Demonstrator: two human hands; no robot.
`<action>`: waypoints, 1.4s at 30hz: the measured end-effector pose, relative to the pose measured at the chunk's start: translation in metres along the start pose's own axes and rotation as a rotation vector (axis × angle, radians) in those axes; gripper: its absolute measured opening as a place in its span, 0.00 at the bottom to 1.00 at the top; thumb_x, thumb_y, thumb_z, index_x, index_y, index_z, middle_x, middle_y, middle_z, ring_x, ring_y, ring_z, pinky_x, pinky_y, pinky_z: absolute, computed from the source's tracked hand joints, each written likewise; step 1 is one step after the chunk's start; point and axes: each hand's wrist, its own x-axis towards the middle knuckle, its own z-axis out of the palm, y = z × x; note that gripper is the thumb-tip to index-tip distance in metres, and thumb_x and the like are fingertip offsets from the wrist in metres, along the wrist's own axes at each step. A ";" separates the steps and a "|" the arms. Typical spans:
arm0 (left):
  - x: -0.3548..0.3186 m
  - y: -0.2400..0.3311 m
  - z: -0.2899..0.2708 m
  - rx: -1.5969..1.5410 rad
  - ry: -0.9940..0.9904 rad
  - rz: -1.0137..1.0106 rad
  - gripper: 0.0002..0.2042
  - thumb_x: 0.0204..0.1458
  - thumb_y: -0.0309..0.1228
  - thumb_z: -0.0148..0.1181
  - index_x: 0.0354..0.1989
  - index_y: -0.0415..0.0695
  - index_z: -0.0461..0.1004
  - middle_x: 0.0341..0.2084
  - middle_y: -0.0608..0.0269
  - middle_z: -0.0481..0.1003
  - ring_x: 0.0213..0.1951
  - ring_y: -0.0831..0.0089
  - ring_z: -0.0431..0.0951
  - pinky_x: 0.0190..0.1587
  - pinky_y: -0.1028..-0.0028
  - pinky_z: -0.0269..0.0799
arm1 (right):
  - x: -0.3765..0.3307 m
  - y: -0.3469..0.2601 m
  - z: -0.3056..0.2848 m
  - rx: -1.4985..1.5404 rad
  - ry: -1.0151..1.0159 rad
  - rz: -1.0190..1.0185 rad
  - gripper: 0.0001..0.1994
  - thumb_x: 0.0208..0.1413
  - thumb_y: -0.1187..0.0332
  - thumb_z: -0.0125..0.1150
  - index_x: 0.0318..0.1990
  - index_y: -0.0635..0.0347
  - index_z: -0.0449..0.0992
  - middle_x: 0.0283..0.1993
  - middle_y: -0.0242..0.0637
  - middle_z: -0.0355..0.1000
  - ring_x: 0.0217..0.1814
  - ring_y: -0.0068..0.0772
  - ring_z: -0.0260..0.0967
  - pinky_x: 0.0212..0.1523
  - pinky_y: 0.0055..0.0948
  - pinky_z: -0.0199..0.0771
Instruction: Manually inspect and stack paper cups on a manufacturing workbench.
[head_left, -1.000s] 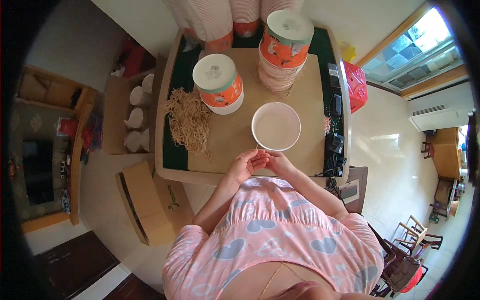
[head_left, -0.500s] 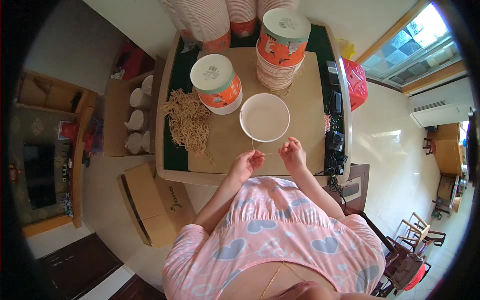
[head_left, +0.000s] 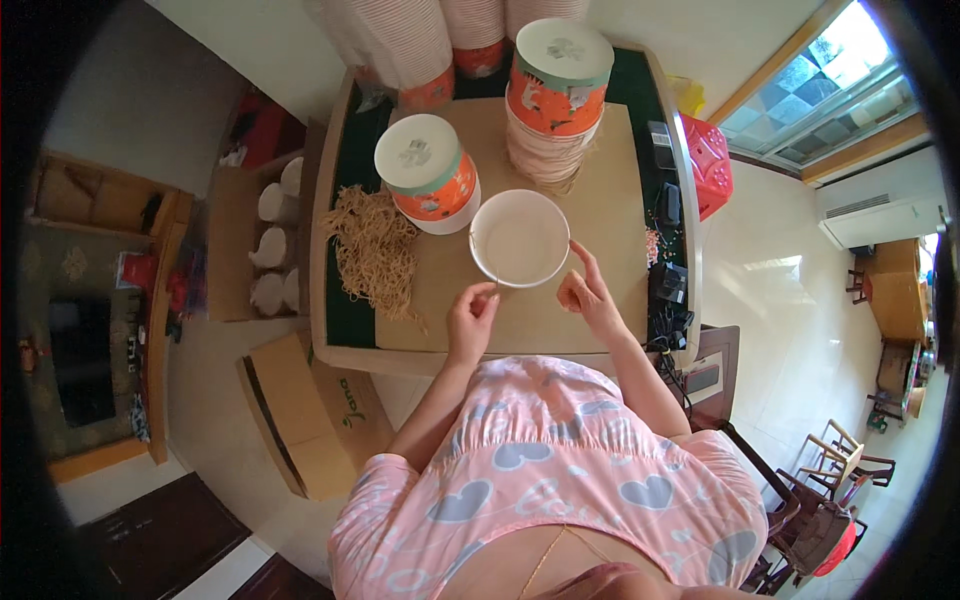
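Note:
A white paper tub [head_left: 519, 238] stands with its mouth up near the front of the cardboard sheet, a thin tan cord running over its rim. At its near left side my left hand [head_left: 472, 322] is closed, thumb and forefinger pinching the cord. My right hand [head_left: 592, 297] is at the tub's right side, its forefinger stretched to the rim. The other fingers of that hand are curled; what they hold, if anything, is too small to make out. Left of the tub lies a tangled heap of tan paper cord [head_left: 375, 255].
Behind are an upturned orange-and-green tub [head_left: 430, 175] and a taller stack of tubs [head_left: 557, 100]. More nested tubs [head_left: 405, 45] stand at the back wall. Black adapters and cables [head_left: 672, 285] line the right edge. An open carton [head_left: 240, 240] with white tubs is to the left.
My left hand has moved slightly left and up toward the tub. My right hand has come up to the rim, forefinger now extended. The cord no longer stretches visibly between my hands.

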 end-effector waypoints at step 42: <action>0.071 0.058 0.019 -0.014 -0.337 0.041 0.11 0.47 0.20 0.54 0.40 0.36 0.74 0.28 0.63 0.77 0.31 0.79 0.75 0.36 0.78 0.71 | 0.045 0.024 0.005 -0.399 0.345 -0.131 0.06 0.51 0.71 0.60 0.32 0.64 0.73 0.22 0.24 0.66 0.25 0.11 0.59 0.25 0.15 0.59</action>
